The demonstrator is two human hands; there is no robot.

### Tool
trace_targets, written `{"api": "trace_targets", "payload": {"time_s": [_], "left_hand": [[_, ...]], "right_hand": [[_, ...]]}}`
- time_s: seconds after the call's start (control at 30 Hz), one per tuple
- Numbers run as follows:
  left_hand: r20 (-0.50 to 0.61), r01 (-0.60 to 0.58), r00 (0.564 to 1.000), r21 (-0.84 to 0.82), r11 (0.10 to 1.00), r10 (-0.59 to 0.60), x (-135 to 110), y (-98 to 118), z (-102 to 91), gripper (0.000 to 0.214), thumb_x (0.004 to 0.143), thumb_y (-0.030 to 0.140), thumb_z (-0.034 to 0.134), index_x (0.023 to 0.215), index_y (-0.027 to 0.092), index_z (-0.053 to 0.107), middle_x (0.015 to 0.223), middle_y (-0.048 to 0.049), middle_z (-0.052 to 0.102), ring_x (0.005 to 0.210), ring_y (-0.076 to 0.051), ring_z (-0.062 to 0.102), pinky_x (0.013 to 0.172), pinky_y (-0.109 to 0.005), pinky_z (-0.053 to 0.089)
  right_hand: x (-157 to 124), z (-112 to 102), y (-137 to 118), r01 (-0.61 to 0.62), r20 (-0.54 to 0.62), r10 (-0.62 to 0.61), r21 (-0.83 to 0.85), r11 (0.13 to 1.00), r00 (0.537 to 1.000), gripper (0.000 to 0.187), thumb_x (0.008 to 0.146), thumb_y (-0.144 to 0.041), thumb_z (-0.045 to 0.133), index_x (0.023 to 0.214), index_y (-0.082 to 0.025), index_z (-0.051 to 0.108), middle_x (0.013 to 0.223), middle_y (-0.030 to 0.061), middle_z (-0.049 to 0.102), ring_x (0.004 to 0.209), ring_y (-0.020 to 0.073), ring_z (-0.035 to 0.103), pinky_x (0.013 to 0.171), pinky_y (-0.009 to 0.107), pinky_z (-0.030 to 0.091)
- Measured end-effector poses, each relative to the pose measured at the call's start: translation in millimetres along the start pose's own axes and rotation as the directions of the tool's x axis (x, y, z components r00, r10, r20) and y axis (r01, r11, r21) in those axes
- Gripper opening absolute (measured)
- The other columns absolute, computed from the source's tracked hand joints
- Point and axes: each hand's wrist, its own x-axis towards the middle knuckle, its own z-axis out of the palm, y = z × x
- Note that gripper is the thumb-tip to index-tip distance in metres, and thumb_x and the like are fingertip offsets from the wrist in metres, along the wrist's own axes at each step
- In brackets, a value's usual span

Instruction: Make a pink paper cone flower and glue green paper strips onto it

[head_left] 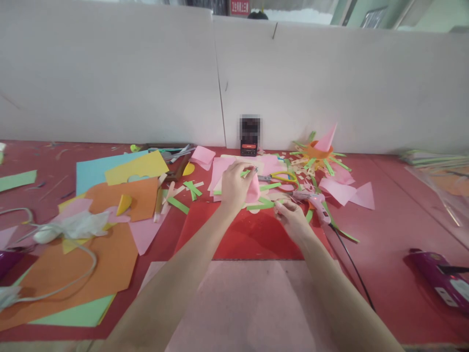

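My left hand is closed around a small pink paper cone, pinching it near the top above the red sheet. My right hand rests beside it with fingers curled, pinching the end of a green paper strip that lies under the cone. A pink glue gun lies just right of my right hand, its black cord running toward me. Yellow-handled scissors lie behind the hands.
Coloured paper sheets and green strips cover the left and middle of the red table. An orange and pink paper flower stands at the back right. A white cable, a purple device and a small black device are nearby.
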Motion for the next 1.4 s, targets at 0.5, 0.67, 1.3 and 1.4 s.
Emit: {"api": "trace_targets", "payload": {"time_s": [0.5, 0.67, 1.3, 1.4], "left_hand": [[0.073, 0.018, 0.997, 0.027, 0.999, -0.02, -2, -11, -1.2, 0.009, 0.075, 0.014, 0.063, 0.083, 0.019, 0.064, 0.088, -0.0032, 0.064, 0.079, -0.014, 0.061, 0.071, -0.028, 0.051], [0.022, 0.025, 0.999, 0.06, 0.998, -0.026, -3, -8, -0.7, 0.004, 0.077, 0.016, 0.062, 0.081, 0.018, 0.062, 0.085, -0.004, 0.064, 0.077, -0.015, 0.06, 0.071, -0.029, 0.051], [0.111, 0.183, 0.977, 0.0, 0.983, -0.182, -70, -25, -20.9, 0.012, 0.084, 0.017, 0.05, 0.092, 0.02, 0.058, 0.095, -0.0051, 0.061, 0.082, -0.015, 0.06, 0.072, -0.028, 0.051], [0.133, 0.191, 0.973, -0.006, 0.981, -0.189, -77, -29, -17.3, 0.013, 0.084, 0.016, 0.049, 0.091, 0.02, 0.058, 0.094, -0.0049, 0.061, 0.081, -0.014, 0.06, 0.075, -0.029, 0.051]], "right_hand": [[-1, -2, 4, 0.015, 0.038, -0.013, -0.043, 0.999, 0.999, 0.029, 0.056, -0.038, 0.077, 0.055, -0.02, 0.054, 0.052, -0.0043, 0.045, 0.05, 0.0078, 0.037, 0.048, 0.025, 0.029], [-3, -1, 3, 0.006, 0.073, -0.003, -0.049, 0.999, 0.997, 0.026, 0.058, -0.037, 0.076, 0.054, -0.02, 0.056, 0.052, -0.0045, 0.045, 0.05, 0.0077, 0.037, 0.049, 0.025, 0.03], [-9, 16, 19, 0.122, 0.192, -0.02, -0.535, 0.836, 0.981, 0.026, 0.06, -0.04, 0.073, 0.081, -0.024, 0.071, 0.069, -0.0011, 0.063, 0.061, 0.0124, 0.05, 0.058, 0.027, 0.041], [-8, 14, 23, 0.156, 0.184, -0.059, -0.571, 0.806, 0.981, 0.033, 0.063, -0.038, 0.072, 0.093, -0.026, 0.069, 0.07, -0.0014, 0.063, 0.065, 0.0137, 0.053, 0.065, 0.029, 0.043]]}}
